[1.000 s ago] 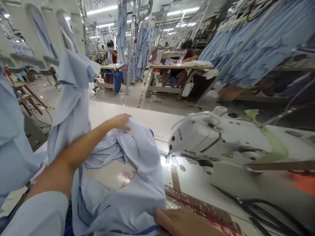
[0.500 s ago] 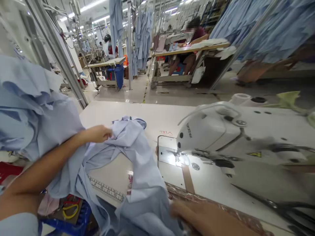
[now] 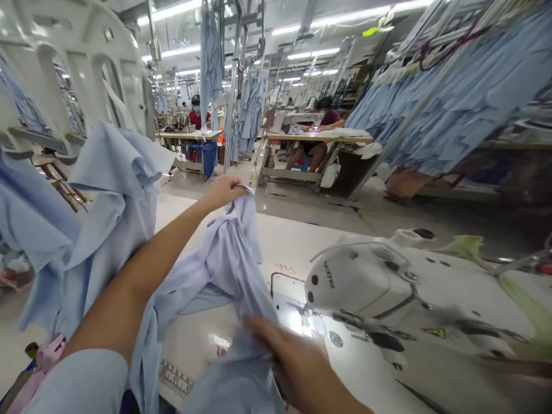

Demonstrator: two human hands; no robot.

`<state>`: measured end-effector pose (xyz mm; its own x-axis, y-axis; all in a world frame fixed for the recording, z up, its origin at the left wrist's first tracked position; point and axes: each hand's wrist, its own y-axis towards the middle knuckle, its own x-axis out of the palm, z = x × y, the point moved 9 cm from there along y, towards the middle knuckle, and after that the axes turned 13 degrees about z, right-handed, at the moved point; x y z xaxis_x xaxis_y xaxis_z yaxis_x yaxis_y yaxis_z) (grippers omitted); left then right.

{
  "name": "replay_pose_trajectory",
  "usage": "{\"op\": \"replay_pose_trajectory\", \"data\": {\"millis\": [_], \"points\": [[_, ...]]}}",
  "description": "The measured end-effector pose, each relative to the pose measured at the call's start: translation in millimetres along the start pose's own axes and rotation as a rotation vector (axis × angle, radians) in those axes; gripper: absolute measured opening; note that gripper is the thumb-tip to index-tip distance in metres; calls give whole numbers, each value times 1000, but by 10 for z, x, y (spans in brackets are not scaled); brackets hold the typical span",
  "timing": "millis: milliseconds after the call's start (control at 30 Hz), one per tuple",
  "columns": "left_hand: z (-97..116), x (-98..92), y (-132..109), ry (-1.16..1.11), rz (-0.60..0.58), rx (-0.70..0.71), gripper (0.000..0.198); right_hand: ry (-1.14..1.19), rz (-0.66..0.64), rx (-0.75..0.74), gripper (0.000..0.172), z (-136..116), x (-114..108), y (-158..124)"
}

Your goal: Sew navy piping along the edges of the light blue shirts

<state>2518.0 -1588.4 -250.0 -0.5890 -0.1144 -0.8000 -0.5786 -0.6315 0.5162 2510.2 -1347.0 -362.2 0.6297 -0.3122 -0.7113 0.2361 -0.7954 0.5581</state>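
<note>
My left hand [image 3: 224,192] is closed on the top edge of a light blue shirt [image 3: 230,247], where a darker band shows. It holds that edge up off the white sewing table [image 3: 198,330]. The rest of the shirt hangs in folds and spreads over the table toward me. Smeared by motion, my right hand [image 3: 287,351] is over the shirt's lower part, left of the sewing machine [image 3: 366,282]. Its fingertips are at the cloth; whether they grip it is unclear.
Light blue cloth pieces [image 3: 116,190] hang at my left beside a grey metal frame [image 3: 86,63]. A ruler strip [image 3: 175,376] lies along the table's near side. Beyond are other sewing tables [image 3: 317,138] with people seated, and a rack of blue shirts [image 3: 431,98].
My left hand has moved up, away and to the right, raising the shirt's top edge off the table. My right hand has come forward and left onto the cloth. The camera view has tilted up.
</note>
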Motion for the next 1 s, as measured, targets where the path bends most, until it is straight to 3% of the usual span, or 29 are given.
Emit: {"op": "replay_pose_trajectory", "data": {"millis": [67,100,133,200,233,333,400,467,533,600,667,733,800,833,933,1000], "points": [[235,-277,-8,-24,31,64,23,-30,332,105,37,129,-393,300],[365,-375,-35,-37,24,95,27,-59,562,129,28,160,-627,440],[486,-447,-73,-52,4,122,30,-83,725,153,30,188,-785,579],[662,-531,-173,-75,-66,163,34,-34,832,213,47,295,-891,913],[701,-542,-233,-94,-122,164,34,-23,832,233,47,351,-898,1074],[663,-438,-474,-286,-391,33,29,-8,825,307,19,511,-906,1339],[614,-333,-652,-471,-528,-110,27,29,801,368,20,558,-883,1336],[532,-253,-750,-581,-511,-261,29,89,752,430,32,534,-831,1238],[416,-174,-808,-663,-418,-425,30,123,703,473,43,458,-776,1104],[361,-79,-858,-782,-384,-511,33,100,688,488,40,385,-759,984],[339,-61,-841,-877,-341,-462,39,69,700,488,34,359,-775,909],[294,-141,-774,-911,-226,-345,44,97,703,479,32,366,-791,882],[298,-207,-738,-927,-135,-229,41,187,656,456,31,339,-776,889],[349,-188,-747,-937,-143,-176,38,236,619,440,31,297,-763,889],[647,49,-874,-941,-352,-39,31,322,538,400,31,99,-794,813],[821,176,-983,-914,-484,22,21,285,554,395,29,-16,-926,699]]}}
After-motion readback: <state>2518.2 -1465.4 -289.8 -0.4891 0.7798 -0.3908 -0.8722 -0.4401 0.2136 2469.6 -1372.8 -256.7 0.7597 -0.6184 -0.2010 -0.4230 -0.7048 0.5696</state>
